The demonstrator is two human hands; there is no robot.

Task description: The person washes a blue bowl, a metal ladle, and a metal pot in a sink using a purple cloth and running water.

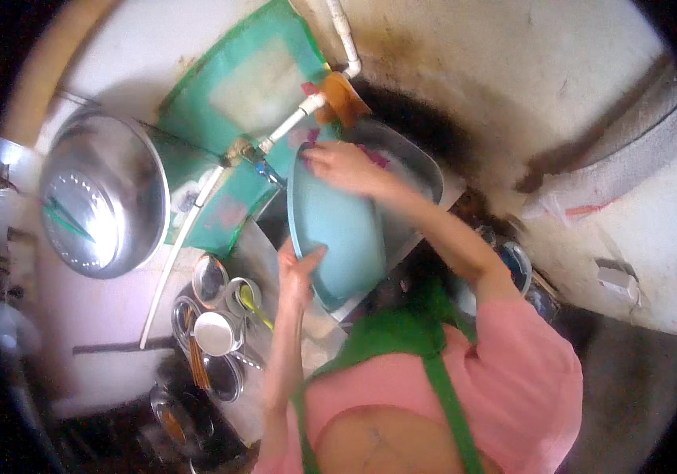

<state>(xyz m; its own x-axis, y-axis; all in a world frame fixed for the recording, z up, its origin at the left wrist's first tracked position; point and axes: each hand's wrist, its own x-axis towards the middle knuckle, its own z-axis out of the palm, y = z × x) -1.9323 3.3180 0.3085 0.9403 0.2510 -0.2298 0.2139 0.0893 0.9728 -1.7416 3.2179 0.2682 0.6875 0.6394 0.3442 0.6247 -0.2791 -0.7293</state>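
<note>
A light-blue plastic basin (pixel 342 241) is tilted on its side over the sink (pixel 411 162). My left hand (pixel 299 272) grips its near left rim, with the thumb laid over the inner side. At the far end of the basin, my right hand (pixel 346 167) is closed at the rim, fingers curled toward the edge. Magenta patches (pixel 376 158) show beside my right hand; I cannot tell whether they are a cloth or something else. A wall tap with a blue handle (pixel 267 170) is just left of the basin.
A large steel basin (pixel 105 197) hangs on the left wall. Below it stand a white mug (pixel 216 333), chopsticks (pixel 199 363), a yellow-green utensil (pixel 253 304) and several metal lids or bowls. A white pipe (pixel 184 249) runs along the wall. A blue-rimmed bowl (pixel 516 268) is at right.
</note>
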